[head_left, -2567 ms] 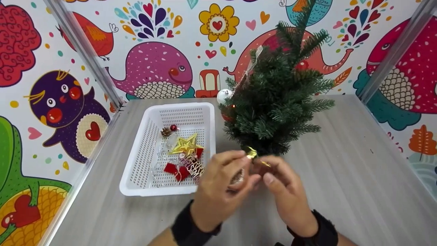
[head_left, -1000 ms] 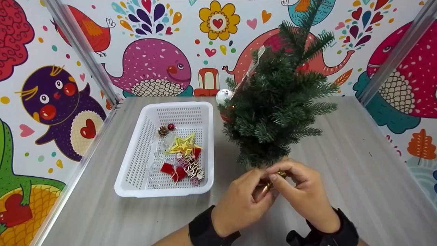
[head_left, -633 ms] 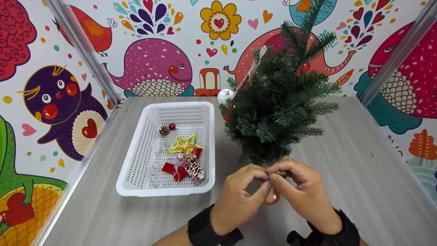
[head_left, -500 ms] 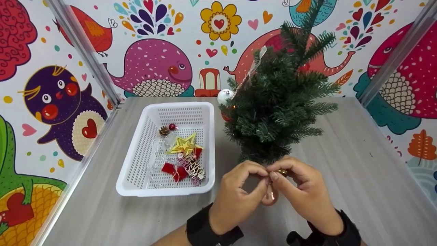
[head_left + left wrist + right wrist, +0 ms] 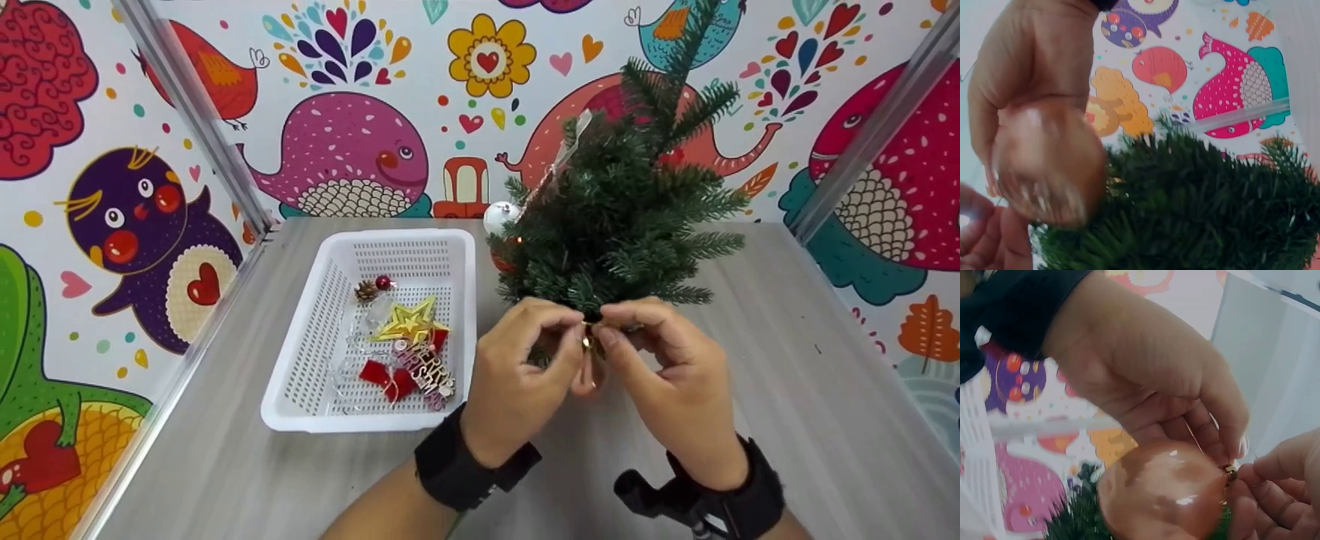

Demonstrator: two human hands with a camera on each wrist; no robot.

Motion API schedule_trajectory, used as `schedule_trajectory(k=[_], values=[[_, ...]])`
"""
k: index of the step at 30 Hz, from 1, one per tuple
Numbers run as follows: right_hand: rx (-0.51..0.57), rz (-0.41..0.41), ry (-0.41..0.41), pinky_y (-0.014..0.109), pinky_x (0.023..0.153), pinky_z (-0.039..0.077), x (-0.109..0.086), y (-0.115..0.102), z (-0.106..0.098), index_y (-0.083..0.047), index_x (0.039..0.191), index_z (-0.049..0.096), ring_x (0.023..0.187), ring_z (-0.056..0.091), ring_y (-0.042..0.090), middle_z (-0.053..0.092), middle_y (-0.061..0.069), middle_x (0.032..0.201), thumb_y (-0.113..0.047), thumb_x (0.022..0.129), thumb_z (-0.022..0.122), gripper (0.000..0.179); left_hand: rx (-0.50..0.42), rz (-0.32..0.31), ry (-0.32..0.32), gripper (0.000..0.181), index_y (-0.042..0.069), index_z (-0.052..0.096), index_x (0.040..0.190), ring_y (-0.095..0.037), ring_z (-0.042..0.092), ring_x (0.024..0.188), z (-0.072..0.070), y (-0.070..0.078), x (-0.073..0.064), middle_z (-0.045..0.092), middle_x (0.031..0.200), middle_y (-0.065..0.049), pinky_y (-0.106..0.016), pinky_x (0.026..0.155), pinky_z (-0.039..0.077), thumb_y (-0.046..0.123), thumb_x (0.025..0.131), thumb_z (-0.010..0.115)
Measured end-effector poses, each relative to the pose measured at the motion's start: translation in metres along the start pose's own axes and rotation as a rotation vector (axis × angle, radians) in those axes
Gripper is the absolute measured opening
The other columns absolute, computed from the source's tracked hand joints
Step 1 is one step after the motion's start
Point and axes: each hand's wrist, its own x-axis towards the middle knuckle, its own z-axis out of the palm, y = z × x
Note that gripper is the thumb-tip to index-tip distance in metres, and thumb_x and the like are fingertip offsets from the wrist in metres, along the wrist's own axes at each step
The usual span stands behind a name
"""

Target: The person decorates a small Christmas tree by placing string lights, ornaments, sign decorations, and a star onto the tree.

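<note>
Head view — and both hands are sitting higher than half a second ago, closing in on the tree (image 5: 607, 217) and now covering its lower branches. Up with them is coming the copper bauble (image 5: 1157, 495), hanging just below the joined fingertips, in front of the tree's base. Meanwhile the white basket (image 5: 322, 422) is keeping its place to the left, its ornaments lying as they were.

Now the pose: the left hand (image 5: 517, 375) is arching inward, thumb and forefinger pinching at the bauble's gold trim (image 5: 1230, 471); exactly which strand, I can't tell. Opposite, the right hand (image 5: 679, 386) is mirroring it, thumb and forefinger pinching the trim too — fingertips almost meeting. Both forearms are angling in from below, black wristbands (image 5: 469, 465) showing. Whether any finger is touching the needles, these views aren't showing clearly.
</note>
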Motion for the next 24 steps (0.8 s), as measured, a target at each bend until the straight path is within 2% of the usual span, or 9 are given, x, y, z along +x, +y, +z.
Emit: schedule_trajectory(k=[3, 5, 8, 11, 13, 16, 20, 24], values=[[-0.138, -0.056, 0.089, 0.014, 0.072, 0.050, 0.002, 0.006, 0.007, 0.001, 0.108, 0.073, 0.080, 0.062, 0.005, 0.071, 0.005, 0.097, 0.018, 0.086, 0.070, 0.028, 0.060, -0.022, 0.019, 0.009, 0.004, 0.071, 0.104, -0.013, 0.067, 0.087, 0.003, -0.005, 0.001, 0.071, 0.098, -0.008, -0.023, 0.077, 0.057, 0.002, 0.096, 0.068], [-0.197, -0.124, 0.145, 0.014, 0.073, 0.048, 0.003, 0.011, 0.011, 0.001, 0.105, 0.074, 0.078, 0.061, 0.007, 0.071, 0.010, 0.095, 0.015, 0.086, 0.072, 0.024, 0.093, -0.018, 0.034, 0.009, 0.004, 0.071, 0.104, -0.014, 0.067, 0.089, 0.005, -0.006, 0.002, 0.070, 0.099, -0.008, -0.023, 0.079, 0.057, 0.002, 0.096, 0.068], [-0.258, -0.235, 0.196, 0.017, 0.074, 0.044, 0.004, 0.018, 0.016, 0.001, 0.103, 0.073, 0.078, 0.058, 0.014, 0.070, 0.015, 0.095, 0.000, 0.097, 0.069, 0.008, 0.128, -0.005, 0.059, 0.009, 0.005, 0.070, 0.103, -0.017, 0.069, 0.098, 0.007, -0.007, 0.003, 0.070, 0.104, -0.010, -0.024, 0.088, 0.058, 0.002, 0.095, 0.068], [-0.302, -0.306, 0.248, 0.016, 0.079, 0.046, 0.006, 0.022, 0.019, 0.002, 0.101, 0.073, 0.083, 0.061, 0.023, 0.070, 0.018, 0.096, -0.018, 0.104, 0.064, 0.022, 0.142, -0.002, 0.079, 0.009, 0.003, 0.070, 0.103, -0.019, 0.071, 0.104, 0.010, -0.006, 0.005, 0.072, 0.109, -0.011, -0.025, 0.094, 0.058, 0.000, 0.094, 0.068], [-0.323, -0.322, 0.270, 0.014, 0.083, 0.047, 0.008, 0.023, 0.021, 0.002, 0.100, 0.073, 0.086, 0.064, 0.026, 0.071, 0.019, 0.096, -0.023, 0.105, 0.062, 0.028, 0.153, -0.011, 0.090, 0.009, 0.003, 0.070, 0.103, -0.019, 0.072, 0.106, 0.011, -0.005, 0.006, 0.074, 0.110, -0.011, -0.024, 0.096, 0.057, 0.000, 0.095, 0.068], [-0.336, -0.332, 0.284, 0.013, 0.085, 0.048, 0.009, 0.023, 0.023, 0.003, 0.100, 0.073, 0.086, 0.066, 0.027, 0.071, 0.019, 0.095, -0.021, 0.105, 0.062, 0.026, 0.167, -0.027, 0.099, 0.011, 0.002, 0.071, 0.105, -0.018, 0.073, 0.104, 0.012, -0.004, 0.007, 0.075, 0.107, -0.010, -0.022, 0.096, 0.057, -0.001, 0.095, 0.068], [-0.339, -0.334, 0.277, 0.014, 0.083, 0.047, 0.011, 0.023, 0.024, 0.003, 0.102, 0.072, 0.084, 0.064, 0.026, 0.070, 0.019, 0.096, -0.018, 0.105, 0.062, 0.023, 0.160, -0.046, 0.096, 0.013, 0.002, 0.073, 0.106, -0.017, 0.073, 0.104, 0.013, -0.004, 0.009, 0.076, 0.107, -0.009, -0.020, 0.097, 0.056, -0.003, 0.097, 0.066], [-0.341, -0.312, 0.262, 0.014, 0.085, 0.048, 0.013, 0.022, 0.023, 0.002, 0.103, 0.072, 0.086, 0.064, 0.026, 0.069, 0.019, 0.098, -0.004, 0.100, 0.067, 0.009, 0.140, -0.067, 0.089, 0.016, 0.002, 0.075, 0.105, -0.016, 0.074, 0.106, 0.015, -0.001, 0.014, 0.077, 0.108, -0.009, -0.019, 0.098, 0.055, -0.006, 0.096, 0.064]])
